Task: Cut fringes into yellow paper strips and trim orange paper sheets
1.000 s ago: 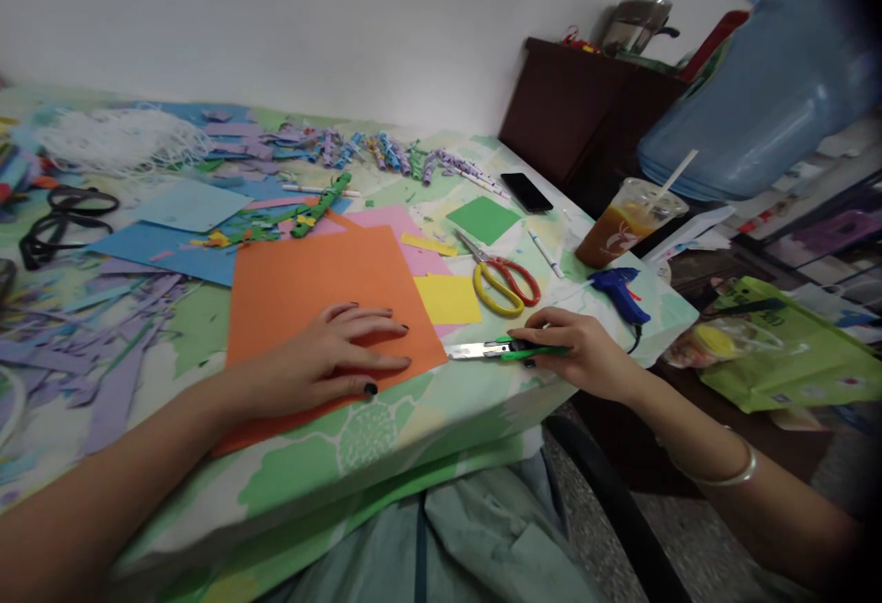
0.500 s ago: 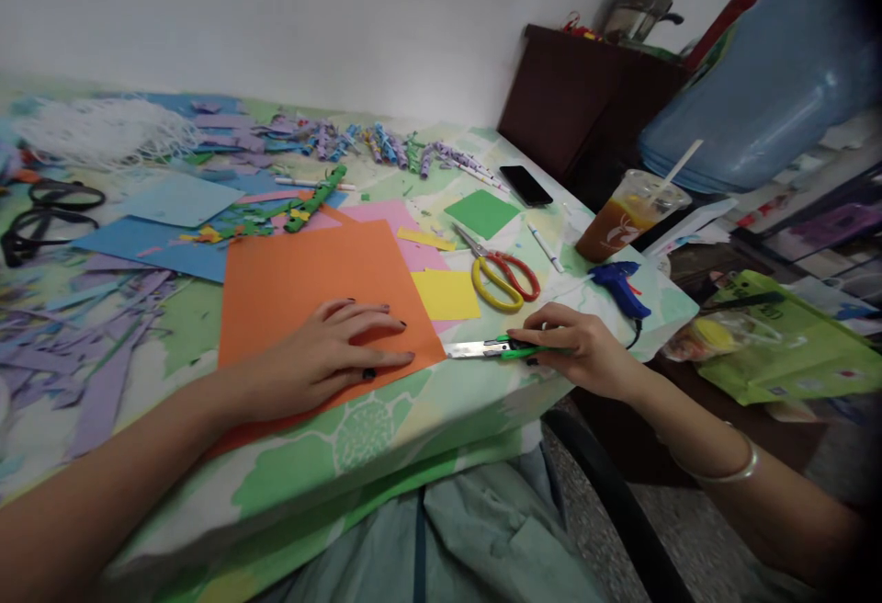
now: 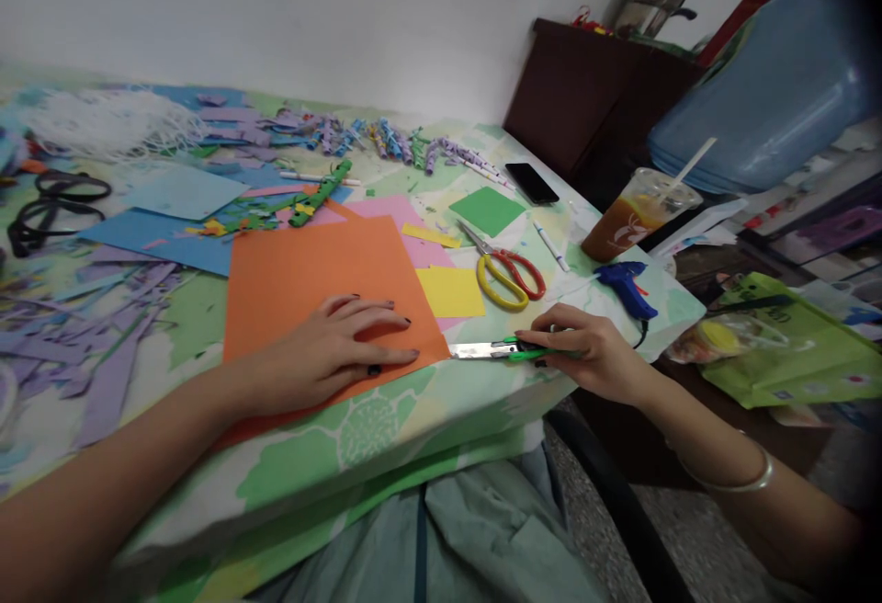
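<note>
My left hand [image 3: 348,341] lies flat with fingers spread on a sheet of orange paper [image 3: 317,267] near the table's front edge. In my right hand [image 3: 585,350] is a green and black utility knife [image 3: 486,349], its metal blade out and pointing left. The blade's tip is at the paper's near right corner; whether it touches cannot be made out. Beyond the knife lie scissors [image 3: 511,279] with one yellow and one red handle. A yellow paper piece [image 3: 451,292] and pink paper [image 3: 396,210] stick out from beneath or beside the orange sheet.
A blue glue gun [image 3: 627,288], a cup of brown drink [image 3: 630,217], a phone [image 3: 532,184] and green paper [image 3: 488,210] lie to the right. Purple paper strips [image 3: 103,346], black glasses [image 3: 55,208] and white shredded filler [image 3: 117,125] cover the left. A water jug [image 3: 764,116] stands off the table.
The view has shifted slightly, so everything sits a little further right. Both hands, the knife and the orange paper keep nearly the same positions relative to each other.
</note>
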Demonstrator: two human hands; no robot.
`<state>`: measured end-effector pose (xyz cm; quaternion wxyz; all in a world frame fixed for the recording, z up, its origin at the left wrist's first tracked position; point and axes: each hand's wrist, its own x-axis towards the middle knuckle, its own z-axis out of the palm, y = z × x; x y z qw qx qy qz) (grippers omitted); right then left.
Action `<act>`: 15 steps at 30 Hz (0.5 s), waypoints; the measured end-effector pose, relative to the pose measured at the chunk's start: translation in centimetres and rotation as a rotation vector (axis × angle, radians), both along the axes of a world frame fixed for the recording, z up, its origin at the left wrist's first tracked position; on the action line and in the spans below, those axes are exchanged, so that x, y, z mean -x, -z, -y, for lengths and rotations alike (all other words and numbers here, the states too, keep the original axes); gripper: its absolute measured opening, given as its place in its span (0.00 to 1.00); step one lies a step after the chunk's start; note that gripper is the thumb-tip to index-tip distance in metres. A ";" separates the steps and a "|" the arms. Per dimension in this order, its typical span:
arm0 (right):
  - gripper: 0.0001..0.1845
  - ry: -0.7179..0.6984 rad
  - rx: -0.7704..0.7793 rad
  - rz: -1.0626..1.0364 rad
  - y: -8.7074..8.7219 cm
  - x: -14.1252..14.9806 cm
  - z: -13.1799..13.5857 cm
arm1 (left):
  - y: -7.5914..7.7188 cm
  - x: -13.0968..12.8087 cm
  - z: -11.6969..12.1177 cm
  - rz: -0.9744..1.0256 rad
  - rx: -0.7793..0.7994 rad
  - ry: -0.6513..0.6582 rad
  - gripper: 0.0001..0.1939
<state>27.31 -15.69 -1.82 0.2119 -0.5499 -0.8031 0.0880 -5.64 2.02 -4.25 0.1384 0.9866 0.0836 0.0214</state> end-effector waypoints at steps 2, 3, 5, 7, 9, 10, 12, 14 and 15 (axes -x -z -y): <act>0.19 0.004 0.000 -0.005 0.0 0.2 0.0 | 0.0 0.0 0.0 0.001 -0.011 0.011 0.23; 0.19 -0.001 -0.002 -0.010 0.0 0.3 -0.1 | 0.0 0.0 0.0 0.006 -0.015 0.017 0.23; 0.19 -0.018 -0.006 -0.015 0.0 0.6 -0.2 | 0.1 0.0 -0.1 0.022 -0.017 0.022 0.24; 0.19 -0.025 -0.004 -0.012 0.0 0.7 -0.2 | 0.2 0.1 -0.1 0.035 -0.017 0.019 0.24; 0.19 -0.003 0.002 -0.003 -0.1 0.7 -0.1 | 0.2 0.1 -0.1 0.036 -0.019 0.019 0.24; 0.19 0.014 0.005 0.000 -0.1 0.6 0.0 | 0.1 0.1 -0.1 0.033 -0.019 0.019 0.24; 0.19 0.048 0.005 0.004 -0.1 0.3 0.2 | 0.0 0.1 0.1 0.030 -0.024 0.013 0.23; 0.20 0.069 0.009 0.005 -0.1 0.2 0.4 | -0.2 -0.1 0.4 0.022 -0.036 0.007 0.23; 0.20 0.073 0.012 0.004 0.0 0.2 0.5 | -0.3 -0.1 0.6 0.016 -0.049 0.004 0.23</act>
